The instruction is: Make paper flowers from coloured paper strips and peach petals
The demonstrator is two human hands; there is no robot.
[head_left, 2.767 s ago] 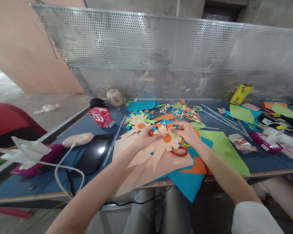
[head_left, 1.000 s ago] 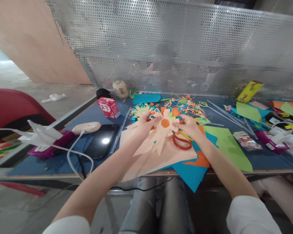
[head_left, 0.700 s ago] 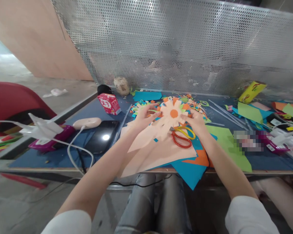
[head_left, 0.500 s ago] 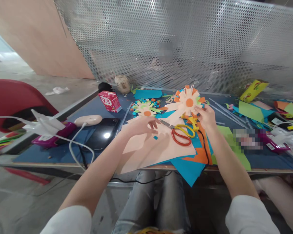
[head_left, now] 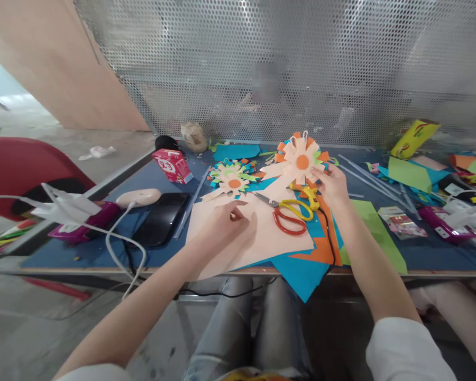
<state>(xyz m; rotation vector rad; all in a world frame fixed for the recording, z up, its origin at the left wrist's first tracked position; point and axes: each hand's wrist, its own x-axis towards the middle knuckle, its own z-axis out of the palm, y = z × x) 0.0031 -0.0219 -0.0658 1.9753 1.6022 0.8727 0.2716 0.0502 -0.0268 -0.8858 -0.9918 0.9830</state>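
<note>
At the right of the middle, my right hand (head_left: 331, 182) pinches the lower right edge of a paper flower (head_left: 302, 161). This flower has layered orange, blue, green and pale peach petals, an orange disc and small loops on top. My left hand (head_left: 230, 217) is curled, its fingers closed together just over a pale peach sheet (head_left: 214, 259); whatever they hold is hidden. Scissors (head_left: 287, 211) with one red and one yellow handle lie partly opened on that sheet, between my hands. A second paper flower (head_left: 234, 180) rests behind my left hand. A yellow glue gun (head_left: 310, 196) lies beside my right hand.
Blue sheets (head_left: 301, 275) and a green sheet (head_left: 375, 238) lie at the front edge. Leftward are a phone (head_left: 162, 219), a red box (head_left: 172, 165) and a power strip (head_left: 83, 222) with cables. Clear glue sticks (head_left: 375, 180) lie right. Another person's arm (head_left: 452, 312) shows lower right.
My left hand has drawn down toward me and its fingers have curled in. The small blue paper scrap on the peach sheet is out of sight. My right hand keeps the flower.
</note>
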